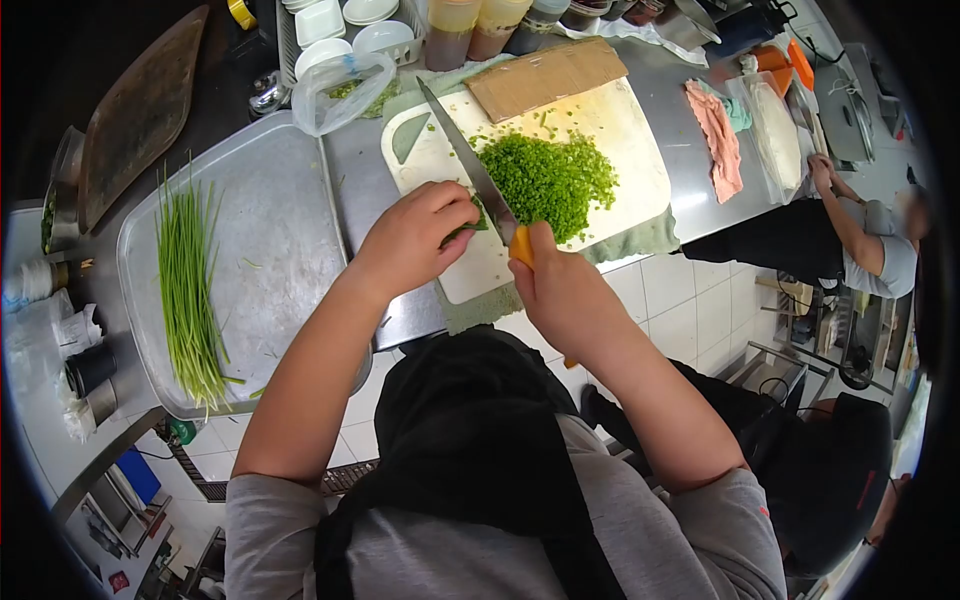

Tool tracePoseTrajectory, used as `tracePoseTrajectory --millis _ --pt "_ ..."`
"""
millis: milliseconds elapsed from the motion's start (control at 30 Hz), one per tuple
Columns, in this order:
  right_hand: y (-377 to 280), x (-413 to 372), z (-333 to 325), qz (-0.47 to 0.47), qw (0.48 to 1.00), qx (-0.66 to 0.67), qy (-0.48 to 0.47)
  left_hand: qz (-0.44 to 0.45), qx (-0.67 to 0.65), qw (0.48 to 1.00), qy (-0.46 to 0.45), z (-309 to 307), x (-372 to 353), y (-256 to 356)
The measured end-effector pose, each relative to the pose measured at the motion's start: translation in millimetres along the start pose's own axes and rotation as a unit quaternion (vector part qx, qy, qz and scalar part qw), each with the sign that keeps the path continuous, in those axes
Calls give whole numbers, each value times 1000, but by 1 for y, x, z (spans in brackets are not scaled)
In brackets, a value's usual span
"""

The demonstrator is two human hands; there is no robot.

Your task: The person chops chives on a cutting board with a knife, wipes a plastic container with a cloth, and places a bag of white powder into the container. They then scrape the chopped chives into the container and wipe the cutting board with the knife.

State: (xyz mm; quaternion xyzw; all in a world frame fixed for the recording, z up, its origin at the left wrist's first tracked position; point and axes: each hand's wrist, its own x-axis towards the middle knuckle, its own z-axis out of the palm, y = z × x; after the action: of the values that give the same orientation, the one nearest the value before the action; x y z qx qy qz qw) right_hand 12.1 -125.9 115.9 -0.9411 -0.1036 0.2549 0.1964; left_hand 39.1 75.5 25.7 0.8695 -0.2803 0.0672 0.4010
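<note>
My right hand (560, 285) is closed round the yellow handle of a long knife (468, 150). Its blade points up and to the left across the white cutting board (640, 150). To the left of the blade, my left hand (420, 235) has its fingers curled over a short bunch of green chives (472, 220) on the board. A heap of finely chopped chives (550, 180) lies right of the blade. Long uncut chives (187, 290) lie on the left side of a metal tray (285, 250).
Cardboard (545, 78) lies on the board's far edge. Beyond it stand sauce bottles (452, 30). A plastic bag (343, 92) and white dishes (320, 20) are behind the tray. A pink cloth (713, 140) is right of the board. Two other people are at the right.
</note>
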Motion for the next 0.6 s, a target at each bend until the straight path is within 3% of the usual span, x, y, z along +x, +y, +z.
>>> tracePoseTrajectory --millis 233,367,467,533,600 --pt "-2 -23 22 39 997 -48 -38 -8 6 999 -34 4 -3 -9" --pt "3 8 34 -9 997 -48 52 19 11 1000 -22 3 -1 -10" --pt "-1 -12 16 -12 999 -23 34 5 9 999 -47 2 -1 -11" --pt "-5 -29 20 50 997 -48 -29 -4 4 999 -48 3 -2 -12" --pt "-8 -8 36 44 998 -47 -1 4 5 999 -47 3 -2 -12"
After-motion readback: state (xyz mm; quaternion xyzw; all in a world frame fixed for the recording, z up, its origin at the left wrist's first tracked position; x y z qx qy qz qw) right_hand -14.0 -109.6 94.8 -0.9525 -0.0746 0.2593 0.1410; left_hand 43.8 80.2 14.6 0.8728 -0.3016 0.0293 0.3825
